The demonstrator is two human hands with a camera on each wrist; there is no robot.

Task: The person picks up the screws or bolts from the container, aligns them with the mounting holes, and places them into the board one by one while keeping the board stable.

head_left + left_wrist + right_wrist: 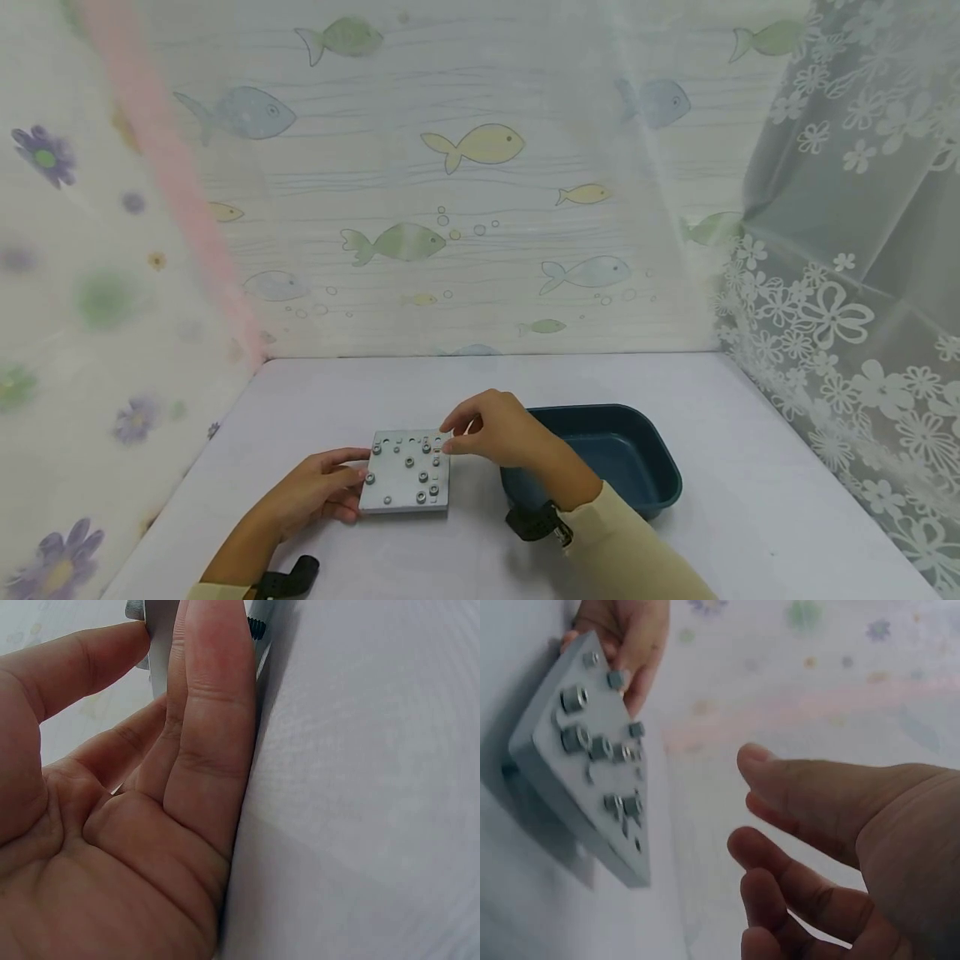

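A silvery metal plate point(392, 482) lies in front of me, with several socket-head screws point(575, 739) standing in its holes. My left hand point(318, 490) holds the plate by its left edge, thumb on top and fingers lower down at the side and underneath. In the left wrist view a dark threaded screw end point(257, 628) pokes out below the plate. Over the plate's far right corner hovers my right hand point(498, 429), fingers loosely bent. The right wrist view shows a gap between its thumb point(802, 787) and fingers, with nothing held there.
A dark blue rectangular tray point(600, 458) stands to the right of the plate, partly behind my right forearm. The white table point(322, 392) ends at a fish-patterned curtain point(480, 292) at the back. Patterned sheets hang on both sides.
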